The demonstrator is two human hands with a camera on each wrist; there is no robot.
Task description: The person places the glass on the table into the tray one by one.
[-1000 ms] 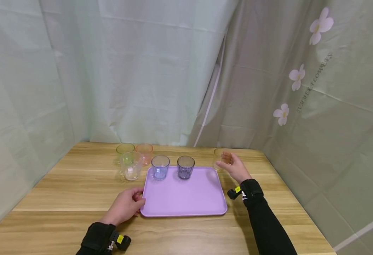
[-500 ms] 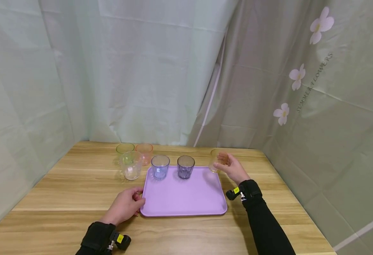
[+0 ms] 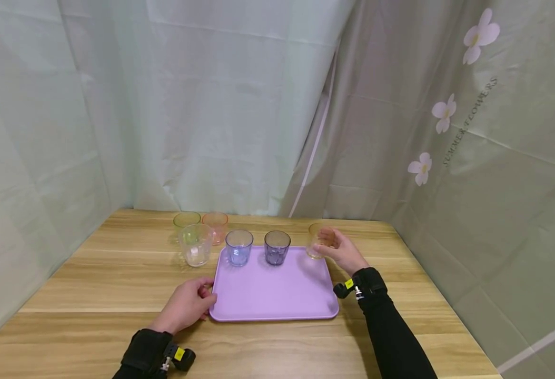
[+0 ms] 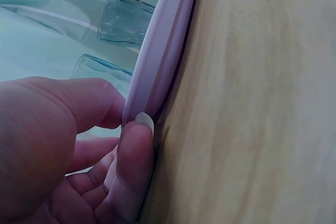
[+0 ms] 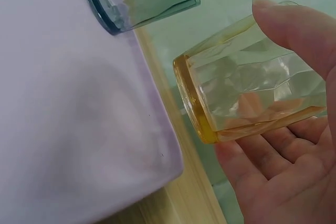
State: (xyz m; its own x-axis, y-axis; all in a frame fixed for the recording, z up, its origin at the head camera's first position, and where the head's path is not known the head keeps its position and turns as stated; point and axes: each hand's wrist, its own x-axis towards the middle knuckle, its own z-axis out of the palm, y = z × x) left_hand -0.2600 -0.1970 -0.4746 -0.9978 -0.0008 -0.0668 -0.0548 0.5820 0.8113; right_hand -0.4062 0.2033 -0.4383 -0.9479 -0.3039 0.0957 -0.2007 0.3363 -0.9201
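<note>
My right hand (image 3: 346,253) grips a yellow-tinted drinking glass (image 3: 313,241) at the far right corner of the purple tray (image 3: 273,300). In the right wrist view, the thumb lies on one side of this faceted glass and the fingers on the other, its thick amber base toward the tray. At the tray's left edge my left hand (image 3: 187,305) pinches the rim between thumb and finger, as the left wrist view shows. Along the tray's far side stand a blue glass (image 3: 238,253) and a dark grey glass (image 3: 276,250), both upright.
Left of the tray a clear glass (image 3: 197,248) stands on the wooden table (image 3: 92,284). Behind it are a green glass (image 3: 182,223) and a pink glass (image 3: 217,229). A pale curtain (image 3: 235,116) hangs behind and beside the table.
My right hand has moved left with the yellow glass, from beside the tray to its far right corner. The left hand keeps its place at the tray's edge.
</note>
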